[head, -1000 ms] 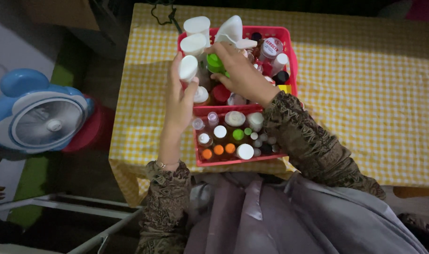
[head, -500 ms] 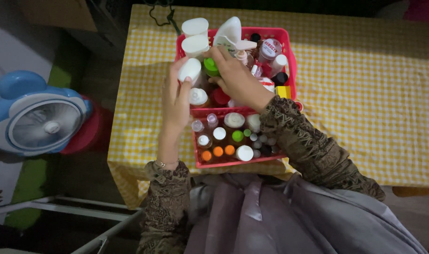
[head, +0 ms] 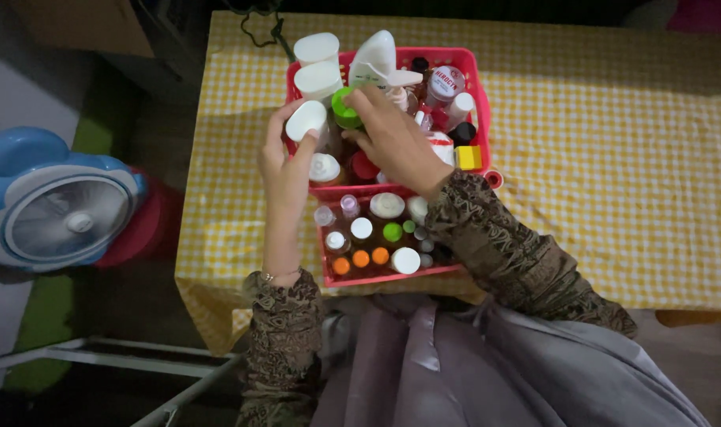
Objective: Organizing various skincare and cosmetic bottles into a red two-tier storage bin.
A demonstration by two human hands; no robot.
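The left hand (head: 285,162) was closed around a white-capped bottle (head: 306,121) at the left edge of the far red basket (head: 480,103), while the right hand (head: 392,138) pinched a green-capped bottle (head: 344,108) with its fingertips just right of it, both bottles standing among other crowded containers. The basket sat on a desk (head: 613,158) covered in yellow check cloth, touching a nearer red tray (head: 392,277) of small capped bottles. A blue and white fan (head: 56,209) stood well left of the desk.

yellow checked tablecloth (head: 613,158), blue fan (head: 56,209) (dim)
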